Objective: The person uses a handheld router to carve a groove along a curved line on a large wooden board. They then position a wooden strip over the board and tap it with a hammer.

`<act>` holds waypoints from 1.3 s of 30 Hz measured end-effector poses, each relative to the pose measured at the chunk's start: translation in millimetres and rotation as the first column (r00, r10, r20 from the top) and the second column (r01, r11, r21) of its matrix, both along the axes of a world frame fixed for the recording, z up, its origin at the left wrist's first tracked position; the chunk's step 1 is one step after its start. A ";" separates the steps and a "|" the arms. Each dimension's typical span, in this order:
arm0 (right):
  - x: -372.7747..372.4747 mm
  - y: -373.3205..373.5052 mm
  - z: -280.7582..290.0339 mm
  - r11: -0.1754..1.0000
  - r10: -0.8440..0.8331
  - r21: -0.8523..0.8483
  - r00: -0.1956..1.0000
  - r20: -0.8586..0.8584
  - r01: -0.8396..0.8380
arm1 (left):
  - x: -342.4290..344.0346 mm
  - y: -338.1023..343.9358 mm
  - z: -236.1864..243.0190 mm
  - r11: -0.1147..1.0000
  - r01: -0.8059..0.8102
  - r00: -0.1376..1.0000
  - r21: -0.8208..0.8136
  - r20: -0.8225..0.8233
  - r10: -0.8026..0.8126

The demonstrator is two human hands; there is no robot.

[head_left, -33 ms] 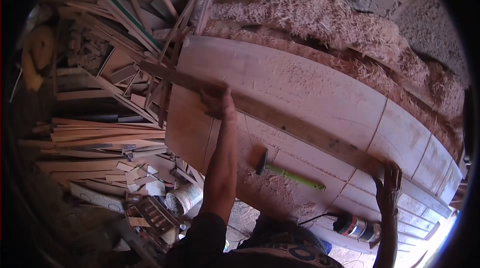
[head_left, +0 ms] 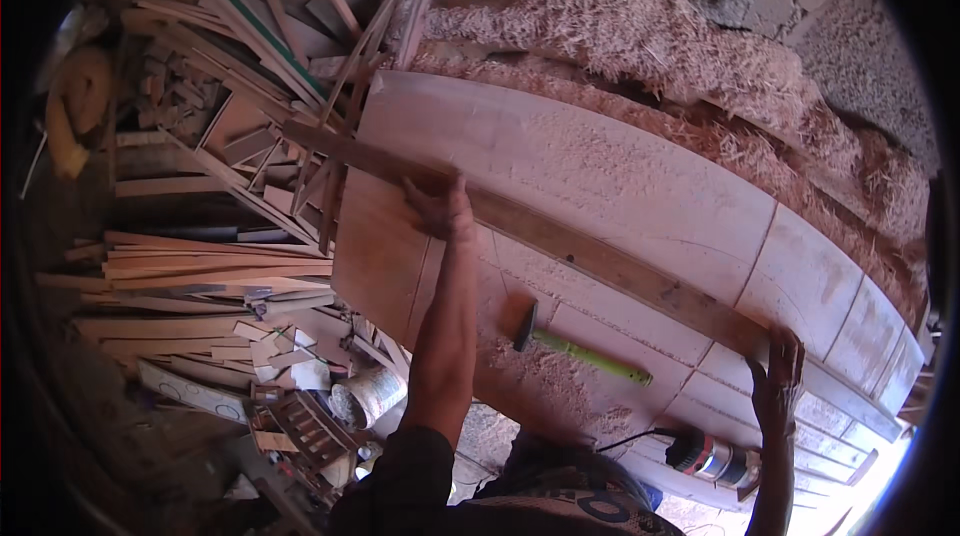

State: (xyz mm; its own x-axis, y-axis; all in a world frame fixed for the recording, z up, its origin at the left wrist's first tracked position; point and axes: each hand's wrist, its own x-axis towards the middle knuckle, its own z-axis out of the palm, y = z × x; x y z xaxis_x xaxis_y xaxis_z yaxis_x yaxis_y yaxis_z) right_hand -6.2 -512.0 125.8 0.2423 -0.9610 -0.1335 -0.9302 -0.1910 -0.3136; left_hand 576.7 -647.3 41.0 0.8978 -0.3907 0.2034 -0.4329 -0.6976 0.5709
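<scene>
A long wooden board (head_left: 600, 266) lies slantwise over a large pale panel (head_left: 620, 166) dusted with shavings. Its left end sticks out past the panel's left edge. My left hand (head_left: 442, 208) grips the board left of its middle, thumb and fingers over its edges. Toward the right end, my right hand (head_left: 778, 368) is closed around it as well, fingers over the far edge. Between my hands, on the near side of the board, rests a hammer (head_left: 590, 358) with a dark head and green handle. A corded power tool (head_left: 712, 458) with a round body lies by my right forearm.
Stacked wood strips (head_left: 215, 264) and offcuts crowd the left side. A white bucket (head_left: 368, 398) lies among scraps at lower left. Heaped wood shavings (head_left: 640, 26) line the panel's far side, against a rough wall (head_left: 860, 66). A yellow bundle (head_left: 80, 106) sits far left.
</scene>
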 end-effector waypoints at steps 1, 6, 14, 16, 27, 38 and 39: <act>1.4 -0.8 -0.1 1.000 0.007 -0.002 1.000 0.000 -0.007 | -0.7 3.4 3.7 1.000 0.006 0.999 -0.013 -0.036 -0.007; -1.3 -3.7 2.3 1.000 0.016 0.013 1.000 -0.006 -0.016 | 2.7 7.7 -6.3 0.978 0.050 0.991 -0.205 -0.109 -0.074; -3.0 -3.7 2.1 1.000 0.019 0.021 1.000 -0.023 -0.018 | 11.0 8.2 -19.5 0.859 0.106 0.946 -0.502 -0.216 -0.243; -3.6 -3.3 1.0 1.000 0.015 0.026 0.999 -0.029 -0.015 | 13.1 9.2 -27.1 0.854 0.128 0.944 -0.505 -0.200 -0.261; -1.0 -5.6 7.1 1.000 0.004 0.031 1.000 -0.001 -0.004 | 7.2 0.9 -25.9 0.995 0.059 0.998 -0.075 -0.011 -0.060; 3.8 -5.7 3.7 0.999 0.037 -0.016 0.999 -0.018 -0.037 | 17.8 9.2 -23.6 0.989 0.074 0.996 -0.131 -0.033 -0.079; 5.2 -6.0 4.7 0.999 0.033 -0.015 0.999 -0.017 -0.033 | 14.5 7.8 -20.2 0.994 0.059 0.998 -0.092 -0.032 -0.062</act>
